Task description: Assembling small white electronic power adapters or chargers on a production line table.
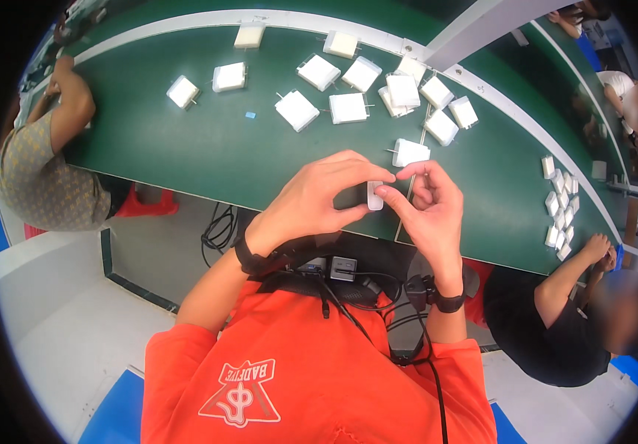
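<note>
A long green worktop (pixel 134 140) with a white rail (pixel 185 24) along its far edge spans the head view. White rectangular packs (pixel 319 72) lie mostly toward that edge; one sits just beyond the fingers. By the near edge, left hand (pixel 319 194) and right hand (pixel 433 203) grip a small translucent whitish piece (pixel 375 198) in their fingertips. The orange cloth shirt (pixel 319 370) bears a printed emblem with lettering.
</note>
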The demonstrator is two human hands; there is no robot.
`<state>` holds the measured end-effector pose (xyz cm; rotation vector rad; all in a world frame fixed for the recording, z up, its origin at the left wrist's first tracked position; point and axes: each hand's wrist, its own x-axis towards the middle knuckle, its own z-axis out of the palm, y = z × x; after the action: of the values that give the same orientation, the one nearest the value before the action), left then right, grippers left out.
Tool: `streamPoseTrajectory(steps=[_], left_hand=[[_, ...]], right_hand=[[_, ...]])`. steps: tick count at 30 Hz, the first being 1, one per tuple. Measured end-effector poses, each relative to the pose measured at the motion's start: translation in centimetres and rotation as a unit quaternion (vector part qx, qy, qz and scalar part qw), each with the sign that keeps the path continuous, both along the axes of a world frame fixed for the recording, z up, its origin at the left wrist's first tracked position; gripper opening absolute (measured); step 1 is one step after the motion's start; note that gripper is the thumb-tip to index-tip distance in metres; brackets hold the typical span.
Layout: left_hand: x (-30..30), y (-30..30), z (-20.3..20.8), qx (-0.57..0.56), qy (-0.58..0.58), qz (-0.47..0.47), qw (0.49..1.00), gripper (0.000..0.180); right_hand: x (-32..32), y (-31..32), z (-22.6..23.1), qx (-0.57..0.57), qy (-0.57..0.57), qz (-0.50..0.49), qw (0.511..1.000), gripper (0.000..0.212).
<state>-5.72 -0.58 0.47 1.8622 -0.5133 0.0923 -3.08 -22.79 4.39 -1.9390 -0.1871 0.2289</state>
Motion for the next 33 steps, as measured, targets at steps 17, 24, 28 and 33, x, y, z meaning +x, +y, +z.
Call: streamPoseTrajectory(steps=[17, 24, 28, 33], left_hand=[[-0.3, -0.1, 0.0, -0.003, 0.039, 0.02, 0.999, 0.058], [-0.3, -0.2, 0.0, 0.012, 0.008, 0.024, 1.0, 0.052], [-0.2, -0.3, -0.2, 0.01, -0.001, 0.027, 1.0, 0.05], [-0.2, -0.3, -0.1, 0.022, -0.004, 0.029, 0.999, 0.054]], right_hand=[[0.7, -1.1, -0.5, 0.074, -0.139, 0.022, 0.987, 0.026], [0.3, -1.3, 0.4, 0.045, -0.135, 0.03, 0.989, 0.022], [0.2, -1.1, 0.3, 0.031, -0.16, 0.04, 0.986, 0.019], [0.2, -1.3, 0.2, 0.026, -0.168, 0.046, 0.984, 0.014]])
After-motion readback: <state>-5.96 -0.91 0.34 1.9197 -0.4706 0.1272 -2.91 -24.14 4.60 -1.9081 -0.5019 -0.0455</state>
